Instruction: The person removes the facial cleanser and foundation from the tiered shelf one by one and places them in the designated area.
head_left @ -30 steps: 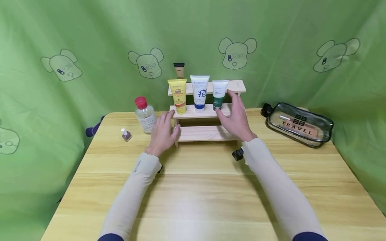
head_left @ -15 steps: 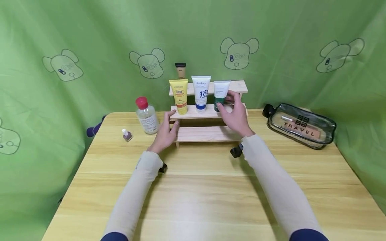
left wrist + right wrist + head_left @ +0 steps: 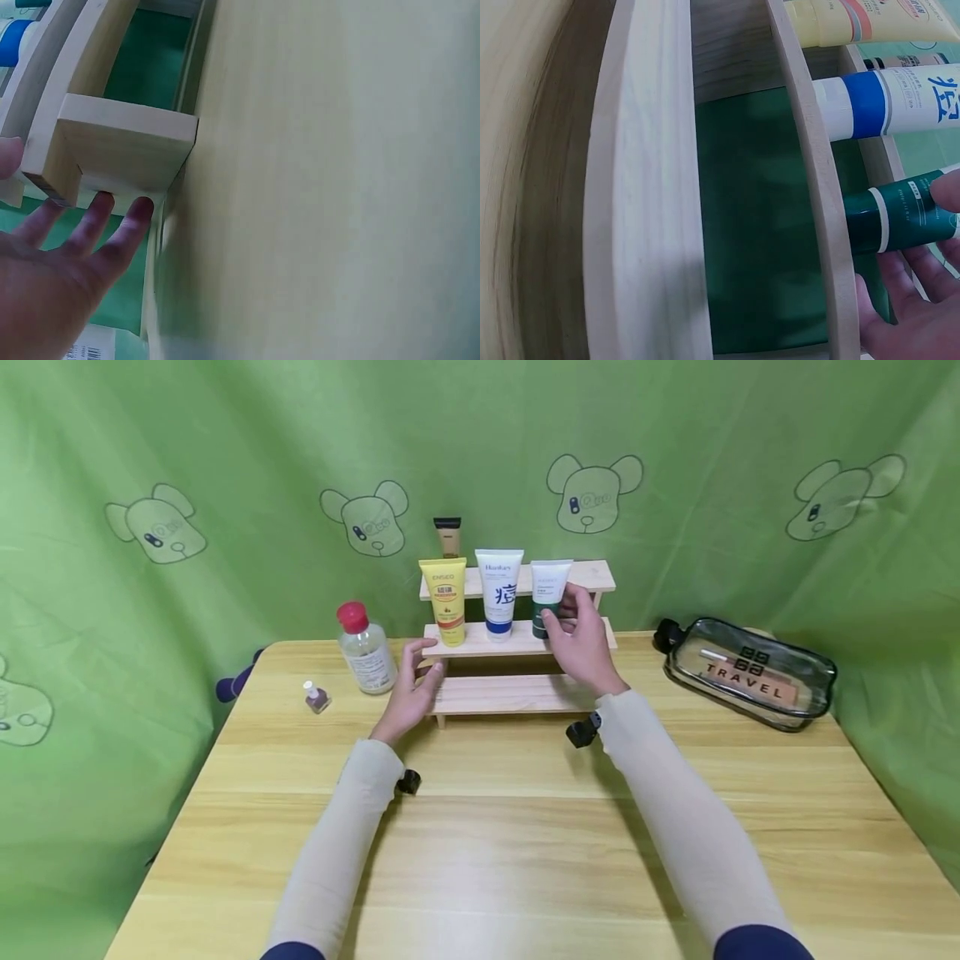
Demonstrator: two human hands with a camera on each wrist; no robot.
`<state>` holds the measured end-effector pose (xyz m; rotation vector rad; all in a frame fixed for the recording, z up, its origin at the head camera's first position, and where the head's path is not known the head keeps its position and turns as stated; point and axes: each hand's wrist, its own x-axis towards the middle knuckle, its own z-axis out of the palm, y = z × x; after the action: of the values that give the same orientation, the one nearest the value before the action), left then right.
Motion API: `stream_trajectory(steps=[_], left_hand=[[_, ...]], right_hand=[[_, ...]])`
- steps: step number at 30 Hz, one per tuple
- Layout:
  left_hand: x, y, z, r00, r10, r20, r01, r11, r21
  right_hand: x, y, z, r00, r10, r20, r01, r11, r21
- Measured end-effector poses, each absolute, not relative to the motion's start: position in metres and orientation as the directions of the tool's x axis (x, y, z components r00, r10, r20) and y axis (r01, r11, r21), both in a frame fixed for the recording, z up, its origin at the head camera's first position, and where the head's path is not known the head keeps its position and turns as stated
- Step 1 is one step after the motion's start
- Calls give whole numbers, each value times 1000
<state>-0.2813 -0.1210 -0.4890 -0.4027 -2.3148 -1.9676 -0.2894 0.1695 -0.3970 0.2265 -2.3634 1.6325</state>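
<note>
In the head view, my right hand [image 3: 585, 647] holds a white-and-green squeeze tube [image 3: 551, 581] standing on the middle step of a small wooden tiered stand [image 3: 517, 693]. Its thumb lies on the tube's front, the other fingers behind. A white-and-blue tube [image 3: 498, 585] and a yellow tube [image 3: 446, 597] stand on the same step, to the left. My left hand [image 3: 408, 697] is at the stand's left end; in the left wrist view its fairly straight fingers [image 3: 97, 217] touch the end panel [image 3: 124, 146].
A tan tube with a black cap [image 3: 448, 537] shows behind the yellow one. Left of the stand are a red-capped clear bottle [image 3: 367, 652] and a small nail polish bottle [image 3: 316, 697]. A clear travel pouch [image 3: 746, 672] lies at the right. A green curtain [image 3: 480, 435] hangs behind.
My right hand has come inward and its fingers have closed round the white-and-green tube. The left hand has shifted slightly, its fingers drawn in at the stand's left end.
</note>
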Motion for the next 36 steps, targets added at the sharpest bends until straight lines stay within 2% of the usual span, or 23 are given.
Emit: stream_trajectory(steps=[11,25,36], left_hand=[[-278,-119,-494,-978,118,171,180,69,981],[-281,-118,-496,-976,120,181,189,56,980],[-280,-116,-495,-975,115,189,197,66,978]], right_hand=[[-280,178,-397,-967,-22,254,-247,335,-909],[-279,183,-398,-965,-31,262,-255,359,-898],[-242,215,-393,-961,-77,264,-272,409,-871]])
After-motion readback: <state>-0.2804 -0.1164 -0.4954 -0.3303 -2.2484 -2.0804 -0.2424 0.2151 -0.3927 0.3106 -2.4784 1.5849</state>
